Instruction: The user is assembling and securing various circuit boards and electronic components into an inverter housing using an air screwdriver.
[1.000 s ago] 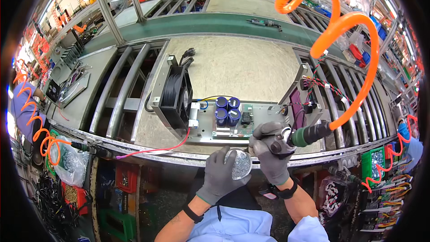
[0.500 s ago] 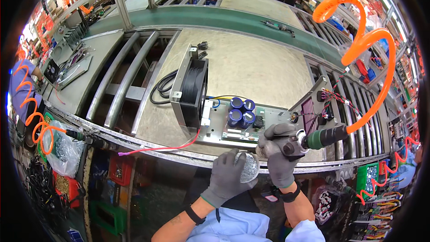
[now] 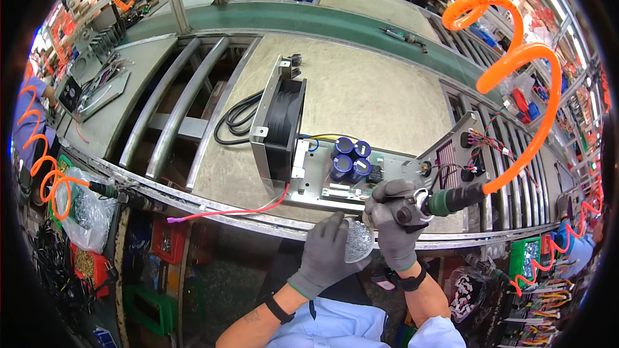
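Note:
My left hand [image 3: 325, 254], in a grey glove, is closed around the side of a small round dish of silvery screws [image 3: 359, 243] at the table's front edge. In my gloved right hand [image 3: 394, 229] is a pneumatic screwdriver [image 3: 445, 203], its green collar and black hose end pointing right. Its bit end is hidden by my fingers, close to the dish's rim. Just beyond both hands lies a metal chassis plate [image 3: 316, 183] bearing a circuit board with several blue capacitors [image 3: 351, 158]. A black fan [image 3: 288, 129] stands upright in a bracket at its left.
An orange coiled air hose [image 3: 538, 148] arcs from the driver up the right side. A vented metal panel [image 3: 454, 154] with wires rises at the chassis's right end. A red wire [image 3: 238, 212] trails over the front edge. Rollers [image 3: 187, 109] flank the board on the left.
My right hand and the screwdriver have shifted slightly left, closer to the screw dish. My left hand stays on the dish. The whole view has shifted a little.

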`<state>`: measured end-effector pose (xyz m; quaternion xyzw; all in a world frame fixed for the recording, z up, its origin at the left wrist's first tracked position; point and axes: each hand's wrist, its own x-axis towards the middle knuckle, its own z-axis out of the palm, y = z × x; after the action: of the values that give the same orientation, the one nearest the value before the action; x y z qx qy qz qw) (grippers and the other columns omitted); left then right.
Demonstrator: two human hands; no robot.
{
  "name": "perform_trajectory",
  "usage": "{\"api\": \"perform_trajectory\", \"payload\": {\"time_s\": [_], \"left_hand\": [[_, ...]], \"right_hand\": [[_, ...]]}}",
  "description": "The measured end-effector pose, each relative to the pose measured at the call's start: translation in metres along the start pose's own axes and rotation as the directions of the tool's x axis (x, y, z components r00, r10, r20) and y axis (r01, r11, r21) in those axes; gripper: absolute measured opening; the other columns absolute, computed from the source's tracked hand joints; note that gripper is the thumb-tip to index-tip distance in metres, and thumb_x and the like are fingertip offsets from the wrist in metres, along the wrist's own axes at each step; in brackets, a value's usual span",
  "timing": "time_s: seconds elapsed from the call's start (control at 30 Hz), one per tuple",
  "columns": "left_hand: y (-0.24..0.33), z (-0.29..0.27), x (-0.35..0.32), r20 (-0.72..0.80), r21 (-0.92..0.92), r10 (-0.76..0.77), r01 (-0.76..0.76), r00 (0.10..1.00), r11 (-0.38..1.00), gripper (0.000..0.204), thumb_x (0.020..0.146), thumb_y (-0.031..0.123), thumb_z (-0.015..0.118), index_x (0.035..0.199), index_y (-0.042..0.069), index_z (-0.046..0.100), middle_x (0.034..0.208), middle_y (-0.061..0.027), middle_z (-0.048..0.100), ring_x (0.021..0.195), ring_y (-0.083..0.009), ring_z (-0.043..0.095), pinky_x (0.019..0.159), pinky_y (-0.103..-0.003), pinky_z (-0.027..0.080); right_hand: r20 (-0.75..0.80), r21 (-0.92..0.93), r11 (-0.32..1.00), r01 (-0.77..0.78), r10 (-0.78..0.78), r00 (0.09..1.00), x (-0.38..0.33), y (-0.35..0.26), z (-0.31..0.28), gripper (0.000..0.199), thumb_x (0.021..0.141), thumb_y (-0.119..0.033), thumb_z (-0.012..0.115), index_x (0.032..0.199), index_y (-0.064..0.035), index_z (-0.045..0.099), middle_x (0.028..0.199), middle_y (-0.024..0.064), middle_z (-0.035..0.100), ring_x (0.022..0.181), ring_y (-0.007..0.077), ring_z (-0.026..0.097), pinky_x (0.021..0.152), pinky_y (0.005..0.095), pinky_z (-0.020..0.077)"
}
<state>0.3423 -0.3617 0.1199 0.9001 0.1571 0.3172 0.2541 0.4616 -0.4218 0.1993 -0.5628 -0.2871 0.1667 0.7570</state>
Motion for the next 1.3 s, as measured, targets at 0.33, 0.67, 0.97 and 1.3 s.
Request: {"api": "perform_trajectory", "payload": {"time_s": [0.33, 0.67, 0.97, 1.3], "left_hand": [[0.003, -0.001, 0.002, 0.017, 0.031, -0.007, 0.006, 1.0, 0.999, 0.075, 0.064, 0.045, 0.086, 0.115, -0.003, 0.058, 0.124, -0.021, 0.057, 0.106, -0.0359, 0.058, 0.089, -0.046, 0.049], [0.002, -0.006, 0.0, 0.079, 0.076, -0.002, -0.004, 0.997, 0.997, 0.081, 0.064, 0.051, 0.085, 0.121, 0.001, 0.059, 0.125, -0.0208, 0.056, 0.108, -0.0371, 0.057, 0.092, -0.049, 0.049], [0.001, -0.002, -0.001, 0.067, 0.047, -0.022, 0.019, 0.997, 0.999, 0.079, 0.063, 0.049, 0.085, 0.12, 0.001, 0.059, 0.125, -0.0202, 0.057, 0.107, -0.0367, 0.057, 0.091, -0.049, 0.049], [0.005, -0.002, 0.001, 0.057, 0.06, -0.008, 0.004, 0.998, 0.998, 0.078, 0.063, 0.05, 0.085, 0.119, 0.001, 0.062, 0.125, -0.0209, 0.056, 0.105, -0.0372, 0.057, 0.089, -0.049, 0.05]], "right_hand": [[0.016, -0.074, 0.996, 0.042, -0.041, 0.999, 0.006, 0.006, -0.002, 0.027, 0.077, 0.013, 0.063, 0.101, 0.0005, 0.059, 0.088, 0.0057, 0.065, 0.078, 0.0104, 0.063, 0.068, 0.0246, 0.0511], [-0.079, 0.083, 0.99, 0.117, -0.11, 0.991, 0.03, -0.047, -0.013, 0.034, 0.081, 0.01, 0.058, 0.112, -0.0044, 0.052, 0.091, 0.0079, 0.059, 0.071, 0.0118, 0.06, 0.052, 0.0265, 0.0494], [-0.063, -0.059, 0.986, 0.154, -0.158, 0.985, 0.045, -0.028, -0.024, 0.036, 0.08, 0.014, 0.056, 0.111, -0.0037, 0.055, 0.094, 0.0072, 0.062, 0.074, 0.0104, 0.061, 0.058, 0.0237, 0.0498], [-0.074, -0.183, 0.974, 0.137, -0.153, 0.985, 0.054, -0.027, -0.029, 0.023, 0.078, 0.01, 0.065, 0.098, -0.0019, 0.061, 0.086, 0.0039, 0.065, 0.072, 0.0078, 0.06, 0.06, 0.0233, 0.0494]]}}
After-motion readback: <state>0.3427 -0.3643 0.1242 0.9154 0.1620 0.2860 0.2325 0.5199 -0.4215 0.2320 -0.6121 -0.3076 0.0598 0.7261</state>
